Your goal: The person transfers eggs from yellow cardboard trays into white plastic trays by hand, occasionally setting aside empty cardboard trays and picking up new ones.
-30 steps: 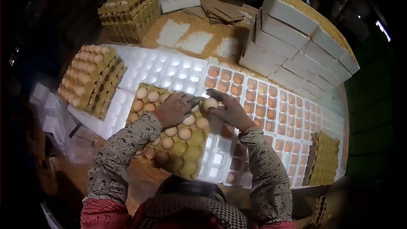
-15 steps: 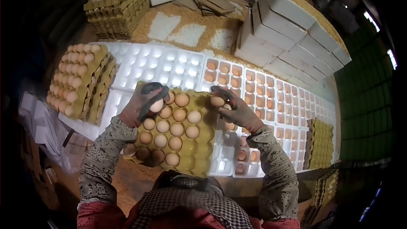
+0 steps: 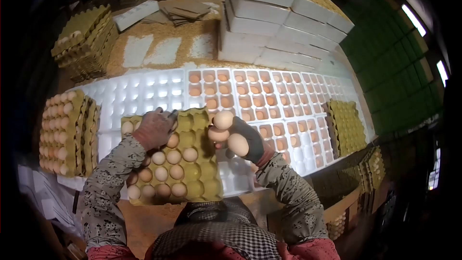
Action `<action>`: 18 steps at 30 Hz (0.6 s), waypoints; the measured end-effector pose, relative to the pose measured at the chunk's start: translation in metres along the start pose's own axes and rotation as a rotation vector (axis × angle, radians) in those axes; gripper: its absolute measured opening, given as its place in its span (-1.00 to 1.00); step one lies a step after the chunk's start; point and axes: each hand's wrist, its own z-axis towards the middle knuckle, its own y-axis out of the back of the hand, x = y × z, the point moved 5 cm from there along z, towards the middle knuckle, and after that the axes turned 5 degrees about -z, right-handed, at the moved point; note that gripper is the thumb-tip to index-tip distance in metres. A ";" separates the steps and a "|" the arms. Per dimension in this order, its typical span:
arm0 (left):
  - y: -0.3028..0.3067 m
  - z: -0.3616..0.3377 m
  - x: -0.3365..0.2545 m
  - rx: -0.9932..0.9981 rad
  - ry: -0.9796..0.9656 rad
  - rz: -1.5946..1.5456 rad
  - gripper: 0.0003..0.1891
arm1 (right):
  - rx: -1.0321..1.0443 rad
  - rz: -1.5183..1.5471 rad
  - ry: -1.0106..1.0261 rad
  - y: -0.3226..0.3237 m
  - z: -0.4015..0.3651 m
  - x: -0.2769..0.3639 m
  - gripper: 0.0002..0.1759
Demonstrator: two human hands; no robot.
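Note:
Gloved, my right hand (image 3: 251, 140) holds several eggs (image 3: 238, 145) just right of the pulp egg tray's edge, above the white foam trays. My left hand (image 3: 158, 126), also gloved, reaches over the upper part of the yellow-green pulp tray (image 3: 193, 171); its fingers are bent down and whatever they may grip is hidden. Eggs (image 3: 176, 172) fill the left and middle cups of this tray, while bare cups show along its right side. White foam trays (image 3: 234, 94) behind and to the right have single eggs in many compartments.
Stacked pulp trays with eggs (image 3: 58, 130) stand at the left, with another tray stack (image 3: 89, 38) behind. White foam boxes (image 3: 262, 14) topped with husks are piled at the back. A pulp tray (image 3: 347, 127) lies at the right. Flat boards (image 3: 185, 12) rest on husks.
The view has shifted right. My right hand has turned and now shows several eggs. My left hand has moved inward over the tray, and the egg seen in it before is out of sight.

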 end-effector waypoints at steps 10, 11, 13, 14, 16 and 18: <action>0.051 -0.059 -0.077 -0.203 0.409 -1.990 -0.35 | -0.401 0.434 0.046 0.113 -0.171 -0.076 -0.44; 0.055 -0.062 -0.097 -0.088 0.496 -1.981 -0.35 | -0.474 0.162 0.055 0.128 -0.200 -0.050 -0.45; 0.018 -0.048 -0.112 -0.358 0.200 -1.993 -0.36 | -0.705 -0.361 0.104 0.184 -0.242 -0.048 -0.50; 0.026 -0.035 -0.138 -0.214 0.161 -1.913 -0.40 | -0.793 -0.743 0.085 0.192 -0.253 -0.027 -0.50; 0.049 0.000 -0.205 0.068 0.133 -1.808 -0.45 | -0.846 -1.123 0.071 0.207 -0.252 -0.007 -0.50; 0.042 0.036 -0.260 0.185 0.038 -1.733 -0.46 | -0.639 -1.491 -0.200 0.224 -0.230 -0.022 -0.50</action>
